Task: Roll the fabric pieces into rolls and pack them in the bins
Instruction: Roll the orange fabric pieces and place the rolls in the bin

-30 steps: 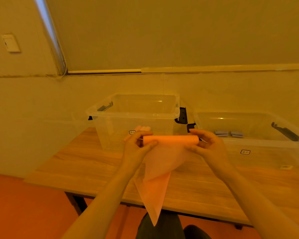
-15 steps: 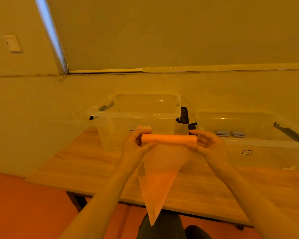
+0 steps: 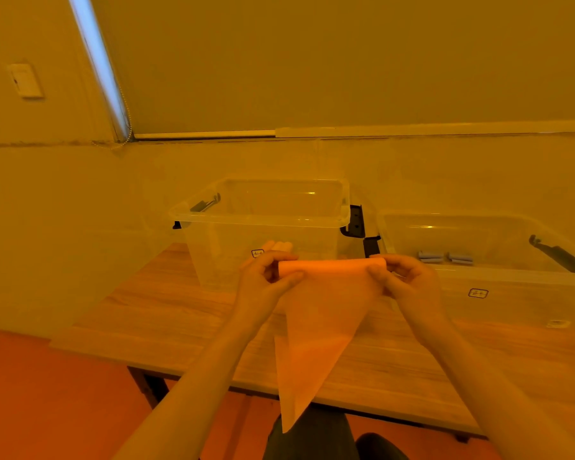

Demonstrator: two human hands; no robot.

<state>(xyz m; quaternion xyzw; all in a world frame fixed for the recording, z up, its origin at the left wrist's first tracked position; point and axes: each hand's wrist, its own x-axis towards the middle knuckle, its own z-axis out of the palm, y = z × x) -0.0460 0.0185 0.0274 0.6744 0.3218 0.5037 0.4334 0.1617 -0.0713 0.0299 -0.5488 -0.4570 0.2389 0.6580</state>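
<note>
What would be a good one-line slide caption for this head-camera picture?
Left hand and right hand roll an orange fabric piece above the wooden table, clear bins behind.

Under a strong amber cast, the fabric piece (image 3: 316, 323) held in the grip looks plain orange-pink. Below it the worktop (image 3: 166, 313) shows pale wood grain. Beyond the grip stand clear bins (image 3: 266, 224) with black latches (image 3: 355, 222); rightward, rolls (image 3: 445, 257) look grey-blue, perhaps.
</note>
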